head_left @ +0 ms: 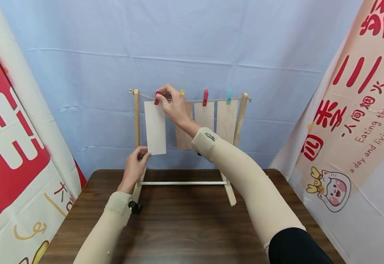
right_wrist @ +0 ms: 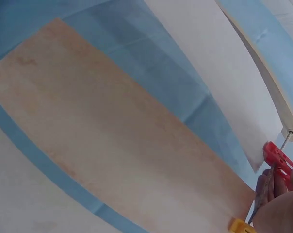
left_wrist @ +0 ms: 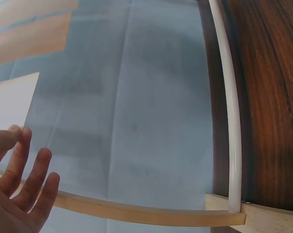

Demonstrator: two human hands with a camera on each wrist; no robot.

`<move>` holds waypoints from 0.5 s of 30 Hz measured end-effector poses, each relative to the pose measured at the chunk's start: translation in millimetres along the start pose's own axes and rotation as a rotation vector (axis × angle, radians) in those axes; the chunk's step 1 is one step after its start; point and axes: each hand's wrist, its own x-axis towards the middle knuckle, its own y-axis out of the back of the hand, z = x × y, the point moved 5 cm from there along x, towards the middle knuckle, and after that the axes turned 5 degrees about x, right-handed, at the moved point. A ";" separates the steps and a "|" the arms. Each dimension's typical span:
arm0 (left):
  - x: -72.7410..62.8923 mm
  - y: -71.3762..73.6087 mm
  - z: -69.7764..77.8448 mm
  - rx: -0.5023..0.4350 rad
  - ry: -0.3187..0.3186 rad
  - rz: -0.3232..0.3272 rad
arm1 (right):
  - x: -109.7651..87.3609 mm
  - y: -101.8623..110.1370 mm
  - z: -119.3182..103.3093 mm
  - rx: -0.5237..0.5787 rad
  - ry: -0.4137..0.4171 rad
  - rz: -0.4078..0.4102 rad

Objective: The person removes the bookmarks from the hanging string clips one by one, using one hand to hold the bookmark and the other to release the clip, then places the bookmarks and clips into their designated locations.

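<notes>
My right hand (head_left: 175, 106) pinches a red clothespin (head_left: 157, 98) at the top edge of a white paper strip (head_left: 156, 130), by the left end of a thin string (head_left: 147, 96). In the right wrist view this clothespin (right_wrist: 277, 159) sits on the string with its tip over the paper's top corner. Lower down, my left hand (head_left: 135, 167) pinches the strip's bottom left corner between thumb and forefinger. The left wrist view shows that hand's (left_wrist: 23, 187) other fingers spread loosely beside the paper (left_wrist: 11, 99).
Along the string hang a brown strip (head_left: 184, 137) under a yellow clothespin (head_left: 182, 92), a paler strip under another red clothespin (head_left: 205, 98), and a patterned strip (head_left: 226, 119) under a teal clothespin (head_left: 229, 96). A wooden frame (head_left: 137, 121) with a white crossbar (head_left: 182, 183) stands on the dark table (head_left: 185, 227).
</notes>
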 end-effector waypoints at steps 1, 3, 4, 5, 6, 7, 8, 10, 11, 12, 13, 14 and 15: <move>-0.1 0.5 -0.3 0.000 0.001 0.005 | 0.1 -0.2 -0.2 -0.002 0.006 0.003; -0.4 1.4 -0.5 0.000 -0.003 0.009 | -0.2 -0.2 -1.4 -0.002 0.020 0.012; -0.4 1.7 -0.1 -0.002 -0.004 0.008 | -0.4 0.2 -2.5 -0.004 0.030 0.018; -0.7 1.9 -0.2 0.001 -0.006 0.006 | -0.7 0.5 -3.4 -0.009 0.041 0.022; -0.9 2.3 -0.3 0.004 -0.007 0.005 | -0.9 0.5 -4.6 -0.007 0.053 0.025; -1.0 2.8 -0.4 0.005 -0.007 0.005 | -0.9 0.4 -5.7 -0.004 0.065 0.027; -1.2 3.3 -0.2 0.004 -0.007 0.007 | -1.1 0.1 -6.8 -0.002 0.076 0.028; -1.8 4.0 -0.1 0.003 -0.006 0.010 | -1.0 -0.4 -8.0 0.005 0.098 0.034; -2.4 4.0 -0.4 0.008 -0.006 0.010 | -1.1 -0.5 -8.4 0.009 0.106 0.037; -2.8 3.8 -0.6 0.012 -0.005 0.009 | -1.3 -0.6 -8.8 0.016 0.113 0.041; -3.3 3.4 -0.9 0.014 -0.004 0.008 | -1.7 -0.5 -8.8 0.019 0.118 0.047; -3.9 2.8 -1.4 0.016 -0.003 0.005 | -2.1 0.0 -8.6 0.023 0.124 0.053; -4.6 2.1 -1.8 0.020 -0.002 0.001 | -2.5 0.4 -8.3 0.030 0.132 0.060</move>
